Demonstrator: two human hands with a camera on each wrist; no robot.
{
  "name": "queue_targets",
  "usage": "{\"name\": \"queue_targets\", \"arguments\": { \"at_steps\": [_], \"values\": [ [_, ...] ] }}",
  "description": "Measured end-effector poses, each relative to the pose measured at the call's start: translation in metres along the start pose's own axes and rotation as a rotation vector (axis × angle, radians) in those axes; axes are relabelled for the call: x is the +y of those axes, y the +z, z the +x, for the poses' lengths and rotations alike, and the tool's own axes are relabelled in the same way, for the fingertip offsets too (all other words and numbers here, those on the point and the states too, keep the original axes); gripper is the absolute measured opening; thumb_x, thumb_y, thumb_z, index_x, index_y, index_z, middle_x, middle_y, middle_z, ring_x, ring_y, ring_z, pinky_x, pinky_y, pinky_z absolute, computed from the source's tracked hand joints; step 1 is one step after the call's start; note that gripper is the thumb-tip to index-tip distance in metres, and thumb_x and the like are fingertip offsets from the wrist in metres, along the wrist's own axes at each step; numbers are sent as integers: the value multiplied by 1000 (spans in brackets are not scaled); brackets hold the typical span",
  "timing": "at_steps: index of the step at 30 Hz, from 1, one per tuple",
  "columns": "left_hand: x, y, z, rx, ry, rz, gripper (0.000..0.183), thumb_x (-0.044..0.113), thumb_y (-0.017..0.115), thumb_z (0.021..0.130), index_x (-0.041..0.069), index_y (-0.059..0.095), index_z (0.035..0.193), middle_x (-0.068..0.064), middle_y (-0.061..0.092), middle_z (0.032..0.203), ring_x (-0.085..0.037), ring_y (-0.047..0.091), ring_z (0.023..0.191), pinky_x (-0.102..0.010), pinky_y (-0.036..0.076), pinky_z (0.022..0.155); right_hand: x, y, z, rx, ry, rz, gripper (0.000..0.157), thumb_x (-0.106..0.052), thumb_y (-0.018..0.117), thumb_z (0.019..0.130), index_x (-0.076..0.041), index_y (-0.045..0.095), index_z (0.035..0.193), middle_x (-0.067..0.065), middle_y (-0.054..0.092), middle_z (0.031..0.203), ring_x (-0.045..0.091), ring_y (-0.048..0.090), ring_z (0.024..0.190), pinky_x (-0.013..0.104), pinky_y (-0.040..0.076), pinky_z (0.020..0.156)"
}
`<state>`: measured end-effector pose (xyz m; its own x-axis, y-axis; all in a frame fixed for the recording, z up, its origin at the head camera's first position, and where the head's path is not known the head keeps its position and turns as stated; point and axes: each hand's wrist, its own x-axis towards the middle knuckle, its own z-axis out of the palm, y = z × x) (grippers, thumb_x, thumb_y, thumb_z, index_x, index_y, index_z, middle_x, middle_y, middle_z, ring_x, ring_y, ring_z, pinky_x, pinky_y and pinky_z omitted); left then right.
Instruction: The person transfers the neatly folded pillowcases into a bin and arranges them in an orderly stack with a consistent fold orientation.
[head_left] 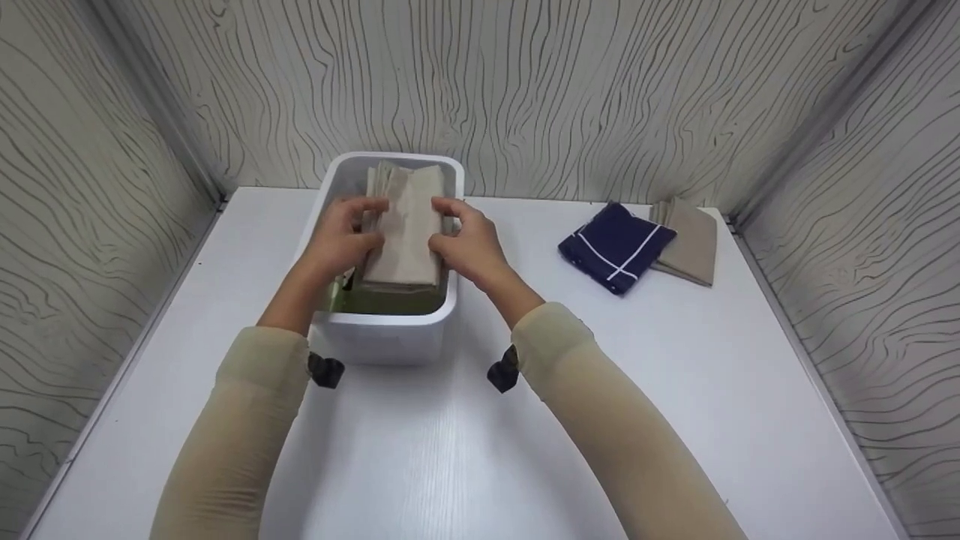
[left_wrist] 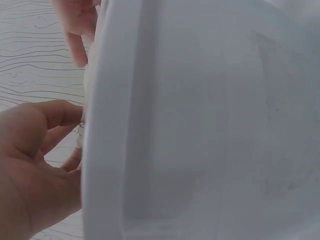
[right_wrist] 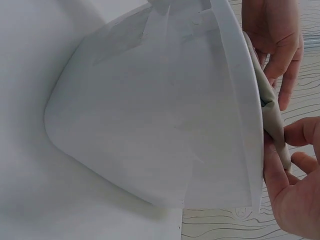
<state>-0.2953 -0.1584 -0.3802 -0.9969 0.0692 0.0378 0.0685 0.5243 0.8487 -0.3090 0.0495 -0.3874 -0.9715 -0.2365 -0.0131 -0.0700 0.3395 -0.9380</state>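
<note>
A folded beige cloth (head_left: pixel 409 232) lies in the mouth of a white plastic bin (head_left: pixel 379 343), lengthwise between the two hands. My left hand (head_left: pixel 339 234) grips its left edge, thumb and fingers bent at the side. On the opposite edge, my right hand (head_left: pixel 474 241) pinches the cloth between thumb and fingers. From the right wrist view, the cloth (right_wrist: pixel 272 117) shows just above the bin's rim, with right-hand fingers on both its faces. The bin wall (left_wrist: pixel 200 120) fills most of the left wrist view and hides much of the cloth there. Something green (head_left: pixel 394 302) shows inside the bin below the cloth.
To the right on the white table (head_left: pixel 420 450) lies a folded navy cloth (head_left: pixel 611 244) with white lines. It overlaps another folded beige cloth (head_left: pixel 691 240). Wood-patterned panels (head_left: pixel 525 97) enclose the table at the back and both sides.
</note>
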Motion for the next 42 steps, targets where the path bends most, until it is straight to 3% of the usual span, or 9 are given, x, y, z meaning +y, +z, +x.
{"name": "queue_targets", "arguments": {
  "at_steps": [11, 21, 27, 31, 34, 42],
  "values": [
    [-3, -3, 6, 12, 8, 28, 50, 1, 59, 86, 10, 56, 135, -18, 40, 145, -37, 43, 134, -52, 44, 106, -1, 1, 4, 29, -16, -69, 59, -10, 63, 82, -20, 52, 140, 2, 53, 141, 18, 63, 102, 28, 59, 74],
    [-7, -5, 7, -1, -8, 9, 54, -1, 57, 85, 11, 53, 138, -13, 43, 151, -31, 40, 139, -51, 42, 108, -3, 5, 4, 38, -56, -174, 56, -11, 63, 84, -21, 54, 138, 2, 55, 139, 13, 64, 85, 24, 57, 67],
    [-8, -5, 5, 8, -19, 13, 53, 0, 57, 87, 11, 52, 139, -14, 41, 151, -34, 42, 137, -52, 44, 106, -2, 4, 3, 59, -72, -174, 52, -13, 63, 86, -22, 55, 137, 0, 56, 138, 12, 67, 96, 26, 59, 73],
    [-13, -5, 5, 103, -53, -2, 49, 5, 56, 91, 11, 50, 139, -17, 36, 152, -40, 41, 137, -51, 45, 105, 1, 0, 2, 117, -136, -211, 46, -14, 62, 87, -20, 59, 133, 1, 60, 134, 13, 67, 103, 27, 58, 79],
    [-17, -6, 6, 138, -65, -10, 47, 9, 56, 93, 10, 50, 139, -17, 34, 152, -41, 40, 137, -51, 44, 106, 5, -6, 2, 157, -165, -195, 43, -12, 60, 87, -18, 61, 130, 2, 62, 130, 13, 67, 103, 26, 58, 78],
    [-19, 0, 3, 81, -27, -22, 48, 11, 55, 92, 10, 48, 140, -14, 37, 152, -37, 46, 133, -49, 49, 101, 17, -24, 3, 178, -146, -119, 43, -10, 59, 87, -16, 61, 130, 3, 62, 127, 13, 67, 101, 23, 58, 75]
  ]
}}
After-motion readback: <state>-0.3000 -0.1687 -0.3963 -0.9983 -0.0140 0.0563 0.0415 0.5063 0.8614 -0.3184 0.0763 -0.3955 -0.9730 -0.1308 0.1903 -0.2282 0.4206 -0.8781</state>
